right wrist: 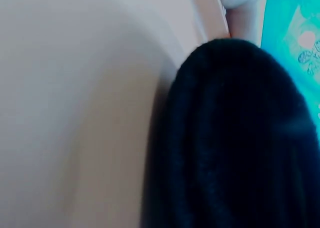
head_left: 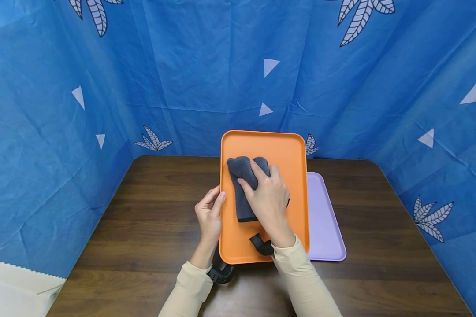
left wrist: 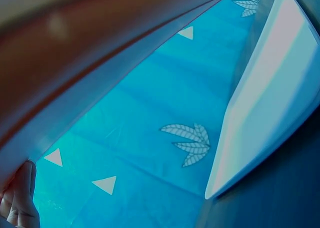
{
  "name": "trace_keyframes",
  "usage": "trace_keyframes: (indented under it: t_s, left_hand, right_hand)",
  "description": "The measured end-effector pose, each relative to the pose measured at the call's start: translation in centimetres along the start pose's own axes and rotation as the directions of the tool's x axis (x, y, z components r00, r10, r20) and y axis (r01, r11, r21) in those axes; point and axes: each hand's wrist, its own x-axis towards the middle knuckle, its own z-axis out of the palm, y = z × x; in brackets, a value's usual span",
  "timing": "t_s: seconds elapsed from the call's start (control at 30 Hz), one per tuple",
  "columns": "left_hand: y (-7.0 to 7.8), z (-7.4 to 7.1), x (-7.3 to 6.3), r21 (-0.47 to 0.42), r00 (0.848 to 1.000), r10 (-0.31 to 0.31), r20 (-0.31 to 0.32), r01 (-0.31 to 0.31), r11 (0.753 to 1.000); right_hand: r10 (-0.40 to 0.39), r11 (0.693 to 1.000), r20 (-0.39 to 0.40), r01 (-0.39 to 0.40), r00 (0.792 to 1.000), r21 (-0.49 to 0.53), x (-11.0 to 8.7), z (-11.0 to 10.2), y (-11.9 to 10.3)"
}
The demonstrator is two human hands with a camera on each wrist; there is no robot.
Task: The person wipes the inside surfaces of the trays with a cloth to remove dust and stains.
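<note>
Smooth plastic tray (head_left: pixel 287 160), plush cloth (head_left: pixel 243 203)

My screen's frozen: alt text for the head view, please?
The right hand holds a folded dark gray cloth against an orange tray, whose left edge the left hand grips. A lavender tray, partly hidden, lies on the wood-grain table before a blue curtain.

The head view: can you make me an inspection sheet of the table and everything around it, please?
Surface: dark brown, wood-grained table.
Job's things: orange, plastic-looking rectangular tray, held up above the table; folded dark grey fabric cloth against its face.
Clutter: flat lilac rectangular tray on the table, partly hidden by the orange one.
Hands: left hand pinches the orange tray's left edge; right hand grips the cloth.
Cables: nothing seen.
Surroundings: blue fabric curtain with white leaves and triangles.
</note>
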Motion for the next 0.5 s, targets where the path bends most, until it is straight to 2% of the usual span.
trace_keyframes:
  t_s: [0.23, 0.5]
  left_hand:
    - [0.0, 0.0, 0.0, -0.002, 1.0, -0.004, -0.001, 0.004, 1.0]
    - [0.1, -0.2, 0.2, 0.011, 0.999, -0.018, -0.033, 0.018, 1.0]
  right_hand:
    - [0.118, 0.993, 0.005, -0.118, 0.993, -0.015, 0.2, -0.9, 2.1]
    - [0.268, 0.963, 0.03, -0.268, 0.963, -0.003, 0.3, -2.2, 5.0]
